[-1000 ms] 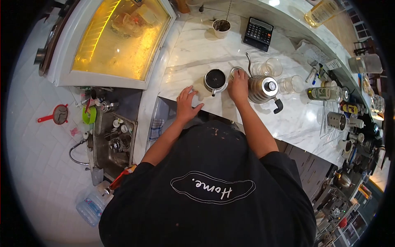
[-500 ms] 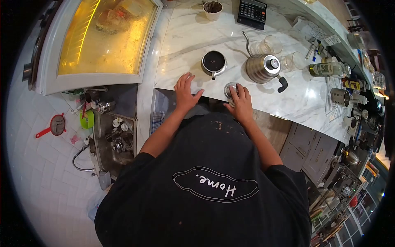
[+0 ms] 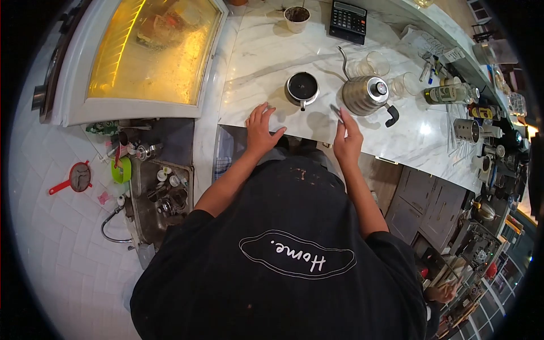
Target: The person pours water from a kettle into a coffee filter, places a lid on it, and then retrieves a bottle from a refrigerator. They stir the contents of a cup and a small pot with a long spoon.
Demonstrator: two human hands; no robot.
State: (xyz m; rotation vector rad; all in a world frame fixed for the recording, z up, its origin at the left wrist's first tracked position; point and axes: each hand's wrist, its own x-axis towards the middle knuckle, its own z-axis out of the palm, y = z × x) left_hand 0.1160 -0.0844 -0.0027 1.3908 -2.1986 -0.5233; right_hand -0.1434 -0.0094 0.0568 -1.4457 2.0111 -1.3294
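The cup [image 3: 302, 86] stands between left hand [image 3: 261, 134], fingers spread, and right hand [image 3: 348, 139], grip unclear.

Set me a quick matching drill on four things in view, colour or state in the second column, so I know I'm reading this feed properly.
1. Kettle
2. Cup
3. Strainer
4. Left hand

A. Red handle and rim
B. Fingers spread at the counter's edge
C. Silver body, black handle
D. Dark contents

Pairs: 1-C, 2-D, 3-A, 4-B

Black T-shirt [image 3: 272, 207], white "Home." print [image 3: 297, 254], possibly stained
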